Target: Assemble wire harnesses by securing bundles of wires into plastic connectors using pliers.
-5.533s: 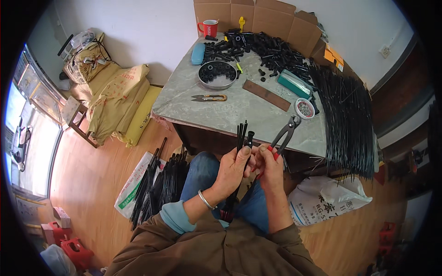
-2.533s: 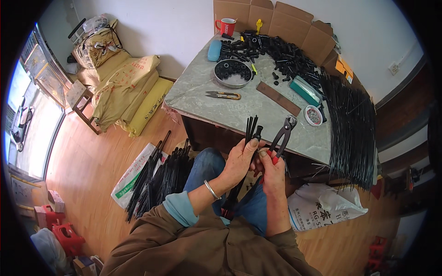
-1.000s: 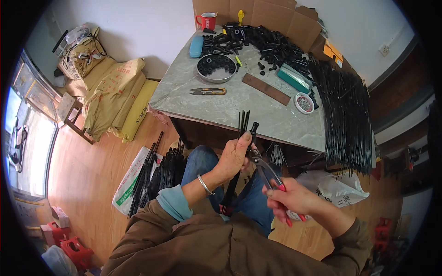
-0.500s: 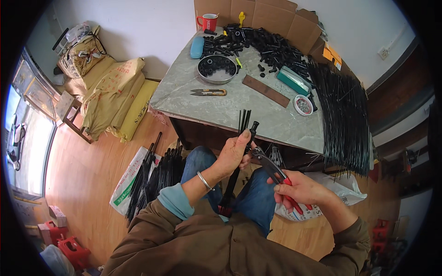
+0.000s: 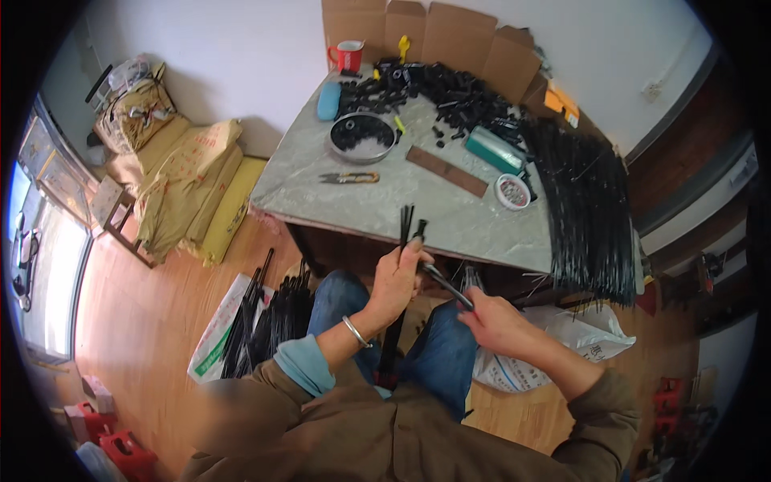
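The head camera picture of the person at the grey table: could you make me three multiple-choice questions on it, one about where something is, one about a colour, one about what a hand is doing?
1. Where does the red mug stand?
A. at the table's far end by the cardboard boxes
B. on the wooden floor
C. on the person's lap

2. What colour is the case lying beside the round metal bowl?
A. yellow
B. blue
C. white

3. What is the left hand doing?
A. resting flat on the table
B. hanging free
C. gripping a bundle of thin black rods upright

Answers: 1 A, the mug sits right below the boxes; 2 B, it is blue on the grey table; 3 C, its fingers close round the rods, whose tips rise above the fist.
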`<state>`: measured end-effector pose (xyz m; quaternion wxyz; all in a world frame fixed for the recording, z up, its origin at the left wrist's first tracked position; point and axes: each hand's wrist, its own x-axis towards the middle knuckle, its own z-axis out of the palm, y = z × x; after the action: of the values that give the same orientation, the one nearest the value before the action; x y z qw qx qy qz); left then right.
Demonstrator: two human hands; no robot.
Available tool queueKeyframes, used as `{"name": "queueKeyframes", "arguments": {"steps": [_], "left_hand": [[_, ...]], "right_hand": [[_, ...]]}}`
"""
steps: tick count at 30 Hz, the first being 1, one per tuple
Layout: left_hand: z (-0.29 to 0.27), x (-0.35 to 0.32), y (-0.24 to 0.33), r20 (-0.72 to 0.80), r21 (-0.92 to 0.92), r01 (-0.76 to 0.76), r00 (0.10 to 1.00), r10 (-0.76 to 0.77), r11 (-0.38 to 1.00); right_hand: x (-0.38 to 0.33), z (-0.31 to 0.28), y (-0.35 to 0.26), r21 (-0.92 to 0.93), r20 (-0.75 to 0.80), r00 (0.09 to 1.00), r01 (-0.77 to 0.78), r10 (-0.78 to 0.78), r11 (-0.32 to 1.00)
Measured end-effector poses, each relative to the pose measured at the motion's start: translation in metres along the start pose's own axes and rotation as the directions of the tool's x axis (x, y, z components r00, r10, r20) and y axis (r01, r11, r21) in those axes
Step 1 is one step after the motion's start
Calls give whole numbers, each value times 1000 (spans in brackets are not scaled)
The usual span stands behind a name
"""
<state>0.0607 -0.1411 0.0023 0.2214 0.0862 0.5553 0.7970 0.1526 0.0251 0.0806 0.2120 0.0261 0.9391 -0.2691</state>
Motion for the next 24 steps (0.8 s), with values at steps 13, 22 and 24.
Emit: {"name": "queueKeyframes", "arguments": {"steps": [13,22,24], "left_hand": [[-35,3,121,-181,-26,-521,842,509,853],[-121,-12,180,-420,-383,-619,778,468,685],[-127,-11,160,-602,-427,-606,744,289,671]], "right_hand": [[104,-13,84,-435,-619,721,16,-311,900],[38,24,29,-169,-722,464,601,-514,781],[-6,53,7,118,-525,634,715,-568,689]]}}
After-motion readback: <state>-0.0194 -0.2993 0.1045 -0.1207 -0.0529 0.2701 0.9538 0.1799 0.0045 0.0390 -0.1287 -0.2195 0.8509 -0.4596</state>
